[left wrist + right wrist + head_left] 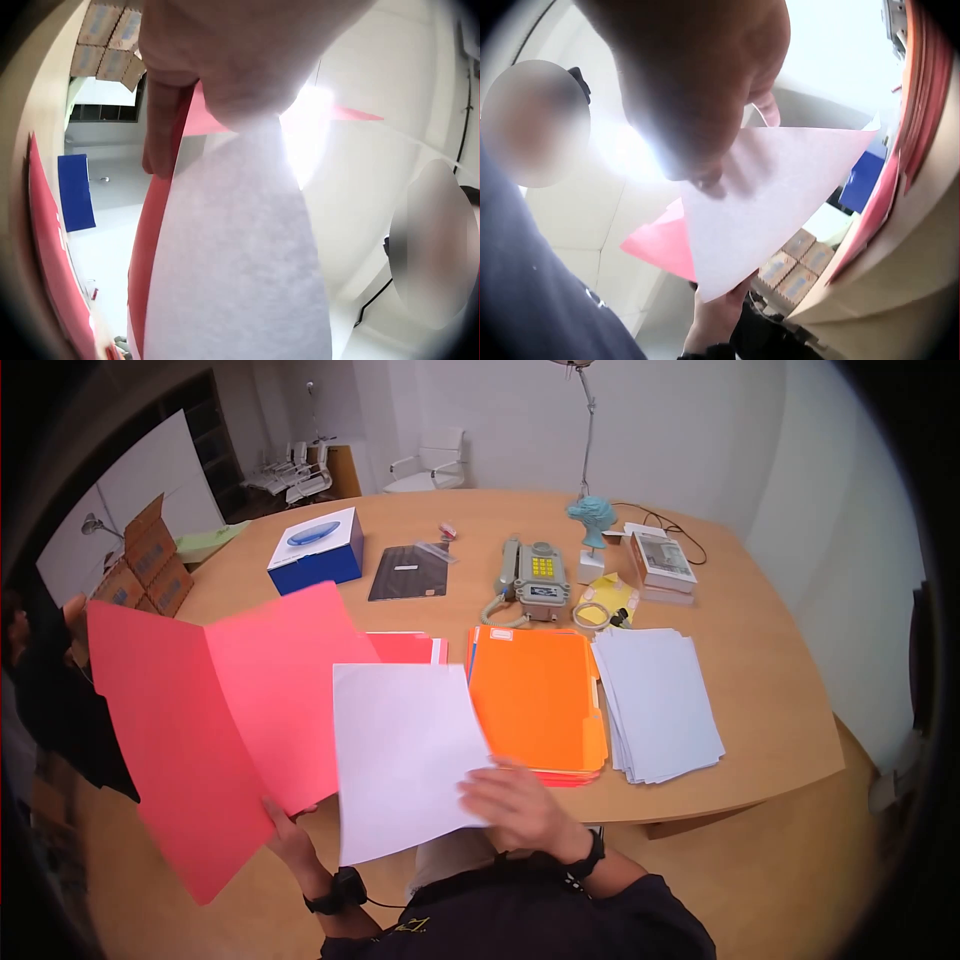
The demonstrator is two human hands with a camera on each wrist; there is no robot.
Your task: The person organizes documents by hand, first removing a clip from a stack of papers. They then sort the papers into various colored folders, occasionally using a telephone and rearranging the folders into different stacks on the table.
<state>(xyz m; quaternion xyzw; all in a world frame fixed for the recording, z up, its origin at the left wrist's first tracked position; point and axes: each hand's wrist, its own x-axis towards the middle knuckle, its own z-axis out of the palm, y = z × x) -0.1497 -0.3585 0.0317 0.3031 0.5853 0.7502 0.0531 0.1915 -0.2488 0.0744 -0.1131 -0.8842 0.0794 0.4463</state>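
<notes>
My left hand [290, 838] grips an unfolded red file folder [275, 700] near the bottom of its fold, holding it up at the table's left front. In the left wrist view, fingers and thumb lie on either side of the folder's edge, with a white sheet [236, 247] close beside it. My right hand [520, 807] pinches a sheet of white paper [405, 750] by its lower right side; the paper hangs in front of the folder's right flap. On the table, right of the sheet, lies a stack of orange folders [535, 700] over red ones. Further right is a stack of white paper [660, 705].
More red folders [405, 647] lie behind the held sheet. Farther back are a blue-and-white box [318, 552], a dark flat folder [408, 572], a telephone [540, 575], a teal bust [592, 520] and books [662, 565]. Another person [65, 690] is at the left, near cardboard boxes [150, 565].
</notes>
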